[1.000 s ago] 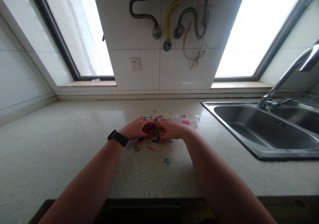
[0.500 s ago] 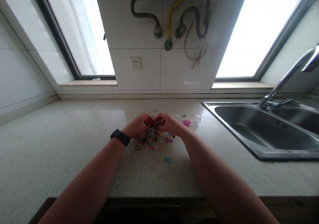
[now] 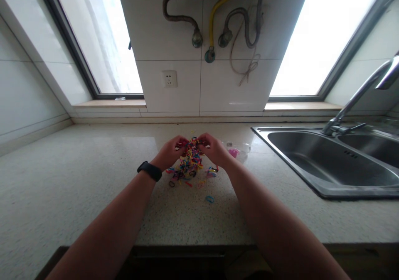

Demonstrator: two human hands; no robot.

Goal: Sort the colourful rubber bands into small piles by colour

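A heap of small, many-coloured elastic hair ties (image 3: 191, 160) lies on the speckled counter (image 3: 93, 180). My left hand (image 3: 171, 151), with a black band on its wrist, has its fingers curled into the left side of the heap's upper part. From the other side, my right hand (image 3: 212, 148) closes its bent fingers on more of the ties. Some ties stand raised between the two hands. A few have strayed toward me, among them a blue hair tie (image 3: 210, 199). Fingertips are partly hidden among the ties.
Right of my right hand lies a clear plastic container (image 3: 245, 148) with something pink (image 3: 233, 152) at it. A steel sink (image 3: 299, 168) with a tap (image 3: 352, 97) is set into the counter at right. A wall socket (image 3: 169, 79) and pipes are on the tiled wall.
My hands have moved slightly apart and a little up. More of the colourful heap now shows between and below them. The stray ties lie where they were.
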